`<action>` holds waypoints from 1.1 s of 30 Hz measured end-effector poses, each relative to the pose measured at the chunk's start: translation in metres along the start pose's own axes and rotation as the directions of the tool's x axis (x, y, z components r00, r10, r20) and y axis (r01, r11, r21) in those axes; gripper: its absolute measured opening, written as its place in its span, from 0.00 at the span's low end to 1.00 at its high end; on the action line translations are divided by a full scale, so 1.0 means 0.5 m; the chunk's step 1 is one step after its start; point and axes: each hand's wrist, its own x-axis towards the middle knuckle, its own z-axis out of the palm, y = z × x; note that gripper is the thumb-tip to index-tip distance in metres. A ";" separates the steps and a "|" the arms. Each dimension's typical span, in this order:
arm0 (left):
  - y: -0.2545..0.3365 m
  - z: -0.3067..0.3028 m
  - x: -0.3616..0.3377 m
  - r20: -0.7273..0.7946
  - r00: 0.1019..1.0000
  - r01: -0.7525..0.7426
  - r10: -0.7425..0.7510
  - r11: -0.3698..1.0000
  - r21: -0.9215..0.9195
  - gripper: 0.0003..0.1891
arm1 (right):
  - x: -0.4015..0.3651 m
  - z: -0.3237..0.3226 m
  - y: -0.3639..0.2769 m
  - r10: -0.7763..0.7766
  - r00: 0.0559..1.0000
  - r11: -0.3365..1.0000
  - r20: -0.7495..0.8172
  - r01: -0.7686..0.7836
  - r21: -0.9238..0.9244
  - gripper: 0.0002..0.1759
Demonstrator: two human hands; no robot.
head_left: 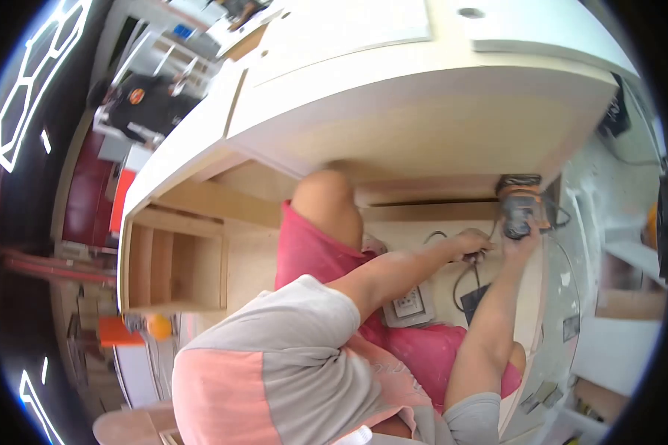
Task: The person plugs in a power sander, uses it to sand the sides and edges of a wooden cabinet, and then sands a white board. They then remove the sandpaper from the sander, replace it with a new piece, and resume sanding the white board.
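Note:
My right hand [523, 228] is wrapped round an orange and black power sander [523, 204]. The sander's pad end is against the lower part of a pale wooden panel [423, 119]. To the left of it, my left hand [473, 243] is closed on a dark cable [460, 285], which loops down beside my legs. A socket box [408, 304] with a grey casing lies on the wooden floor of the cabinet between my legs. Near it is a flat dark piece [475, 299], partly hidden by my right arm.
I sit within a wooden cabinet frame with an open compartment [174, 259] at left. A white-topped board [334, 37] spans above. Another person [152, 104] in a dark shirt stands at far left. A cable [575, 274] trails over the floor at right.

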 end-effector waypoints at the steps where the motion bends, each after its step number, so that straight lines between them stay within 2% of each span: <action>1: 0.005 -0.005 -0.003 0.166 0.985 0.045 -0.046 0.999 0.011 0.11 | -0.021 0.022 0.000 -0.026 0.994 1.000 -0.103 0.026 -0.001 0.25; 2: -0.006 -0.009 -0.014 0.164 0.985 0.051 -0.050 0.999 -0.003 0.11 | -0.032 0.033 0.006 -0.016 0.994 1.000 -0.108 0.015 -0.011 0.25; 3: 0.001 -0.018 -0.052 0.118 0.966 -0.256 0.231 0.921 0.293 0.09 | -0.038 0.046 0.009 -0.004 0.994 1.000 -0.112 0.003 -0.012 0.24; 4: 0.007 -0.025 -0.096 0.158 0.855 -0.489 0.493 0.668 0.561 0.09 | -0.044 0.054 0.007 0.006 0.993 1.000 -0.115 -0.007 -0.010 0.24; 5: 0.015 -0.034 -0.154 0.238 0.791 -0.580 0.563 0.568 0.584 0.11 | -0.036 0.041 0.010 0.075 0.980 0.996 -0.186 -0.083 -0.036 0.24; 6: -0.005 -0.017 -0.193 0.310 0.722 -0.656 0.619 0.469 0.591 0.12 | -0.032 -0.004 0.006 0.084 0.977 0.994 -0.195 -0.095 -0.049 0.24; 8: -0.027 -0.026 -0.263 0.539 0.669 -0.742 0.511 0.433 0.511 0.13 | -0.038 -0.030 0.015 0.230 0.966 0.972 -0.117 -0.235 -0.029 0.23; 10: -0.027 -0.039 -0.319 0.601 0.707 -0.707 0.373 0.415 0.573 0.18 | -0.045 -0.028 0.038 0.253 0.963 0.965 -0.088 -0.258 -0.048 0.23; 12: -0.030 -0.059 -0.317 0.517 0.852 -0.499 0.082 0.426 0.754 0.25 | -0.048 -0.038 0.066 0.306 0.952 0.949 -0.011 -0.306 -0.080 0.23; 14: -0.060 -0.079 -0.279 0.349 0.937 -0.315 0.036 0.518 0.795 0.31 | -0.064 -0.017 0.076 0.330 0.944 0.943 0.017 -0.329 -0.053 0.24; 15: -0.107 -0.090 -0.237 0.294 0.951 -0.294 0.094 0.565 0.770 0.30 | -0.085 -0.001 0.084 0.333 0.943 0.943 -0.008 -0.333 -0.009 0.25; 16: -0.040 -0.081 -0.286 0.189 0.981 -0.185 0.049 0.545 0.818 0.32 | -0.096 0.002 0.095 0.373 0.926 0.927 0.054 -0.375 0.023 0.26; 17: -0.094 -0.093 -0.234 0.197 0.979 -0.190 0.053 0.596 0.780 0.29 | -0.098 0.006 0.101 0.407 0.904 0.908 0.131 -0.416 0.050 0.27; 18: -0.095 -0.090 -0.229 0.226 0.973 -0.209 0.050 0.607 0.767 0.29 | -0.102 0.012 0.105 0.430 0.889 0.891 0.154 -0.446 0.083 0.28; 20: -0.093 -0.104 -0.232 0.216 0.952 0.049 -0.218 0.802 0.595 0.24 | -0.103 0.018 0.129 0.454 0.872 0.871 0.183 -0.478 0.116 0.29; 21: -0.093 -0.100 -0.226 0.222 0.951 0.046 -0.217 0.805 0.592 0.24 | -0.100 0.012 0.138 0.448 0.878 0.886 0.169 -0.461 0.044 0.28; 23: -0.093 -0.095 -0.215 0.025 1.000 0.001 -0.012 0.918 0.397 0.31 | -0.098 0.000 0.152 0.442 0.884 0.896 0.155 -0.442 -0.034 0.28; 24: -0.090 -0.097 -0.205 0.026 1.000 0.001 -0.012 0.922 0.388 0.31 | -0.101 0.001 0.161 0.454 0.881 0.891 0.131 -0.450 -0.060 0.28; 25: -0.084 -0.105 -0.190 0.055 0.998 -0.018 0.013 0.995 0.095 0.35 | -0.104 -0.001 0.168 0.469 0.877 0.883 0.108 -0.462 -0.085 0.29; 26: -0.080 -0.113 -0.177 0.072 0.996 -0.028 0.044 0.978 -0.206 0.40 | -0.103 -0.005 0.176 0.480 0.871 0.877 0.104 -0.472 -0.089 0.29; 27: -0.079 -0.120 -0.164 0.063 0.997 -0.023 0.037 0.977 -0.212 0.40 | -0.102 -0.007 0.186 0.504 0.857 0.860 0.110 -0.486 -0.154 0.28; 29: -0.077 -0.127 -0.144 0.125 0.992 0.061 0.009 0.836 -0.546 0.40 | -0.106 -0.012 0.197 0.530 0.841 0.838 0.112 -0.499 -0.221 0.26; 31: -0.066 -0.128 -0.145 0.147 0.989 0.097 -0.009 0.789 -0.607 0.38 | -0.116 0.007 0.206 0.587 0.806 0.788 0.075 -0.548 -0.279 0.21; 33: -0.058 -0.125 -0.143 0.171 0.985 0.134 -0.025 0.735 -0.664 0.37 | -0.114 -0.001 0.228 0.603 0.794 0.765 0.072 -0.551 -0.332 0.22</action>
